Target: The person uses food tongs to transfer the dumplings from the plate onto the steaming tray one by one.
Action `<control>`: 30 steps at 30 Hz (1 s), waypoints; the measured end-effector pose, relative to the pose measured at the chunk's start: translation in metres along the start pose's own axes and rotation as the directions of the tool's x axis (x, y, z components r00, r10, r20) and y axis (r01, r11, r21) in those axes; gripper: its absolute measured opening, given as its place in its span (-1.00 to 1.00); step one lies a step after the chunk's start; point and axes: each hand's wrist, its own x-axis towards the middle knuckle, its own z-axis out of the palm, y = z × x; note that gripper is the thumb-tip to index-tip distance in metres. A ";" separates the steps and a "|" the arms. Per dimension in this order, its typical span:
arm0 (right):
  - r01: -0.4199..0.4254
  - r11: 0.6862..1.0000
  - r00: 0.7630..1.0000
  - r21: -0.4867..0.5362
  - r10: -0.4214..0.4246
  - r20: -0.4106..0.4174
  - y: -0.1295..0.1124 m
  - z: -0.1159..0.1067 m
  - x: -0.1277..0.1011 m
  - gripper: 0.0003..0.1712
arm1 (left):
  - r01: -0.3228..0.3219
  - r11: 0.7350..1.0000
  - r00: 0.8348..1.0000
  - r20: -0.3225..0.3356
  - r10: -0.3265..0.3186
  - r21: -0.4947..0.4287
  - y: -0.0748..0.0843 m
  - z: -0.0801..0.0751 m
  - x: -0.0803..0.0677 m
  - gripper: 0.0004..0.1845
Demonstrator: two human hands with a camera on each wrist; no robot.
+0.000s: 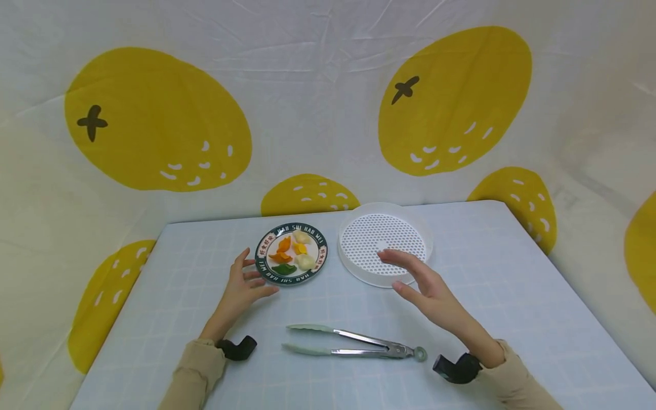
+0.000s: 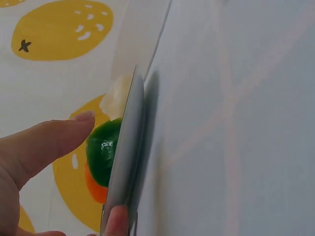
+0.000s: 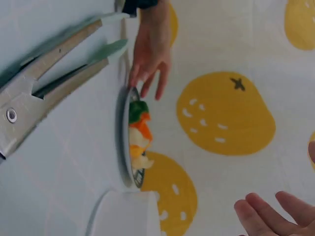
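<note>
My left hand (image 1: 244,285) rests open on the table (image 1: 512,296), fingertips touching the near-left rim of the plate (image 1: 266,269), which holds dumplings (image 1: 293,253). My right hand (image 1: 422,279) hovers open, fingers relaxed, over the near edge of the steamer tray (image 1: 359,272), just right of the plate. Tongs (image 1: 353,342) lie between my wrists, ungripped.

Only the plate (image 1: 291,253), just left of the middle of the head view, carries writing. Its dark rim shows white Latin letters: "HAO SHI HAO WEI" along the upper arc and "HAO SHI HAO" visible along the lower arc. Red panels with small Chinese characters sit on the rim's left and right sides, too small to read.
</note>
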 end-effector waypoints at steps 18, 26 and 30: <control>-0.235 0.961 0.952 0.147 0.197 0.236 0.024 0.056 -0.008 -0.42 | 0.009 0.999 1.000 -0.016 -0.008 0.050 -0.012 0.004 0.026 0.36; -0.333 0.933 0.900 0.136 0.272 0.340 0.037 0.073 -0.013 -0.31 | -0.010 1.000 1.000 -0.012 0.010 0.009 -0.020 0.004 0.029 0.34; -0.327 0.935 0.899 0.137 0.263 0.350 0.045 0.078 -0.016 -0.29 | -0.051 0.999 0.998 -0.019 0.051 0.005 -0.023 0.006 0.026 0.29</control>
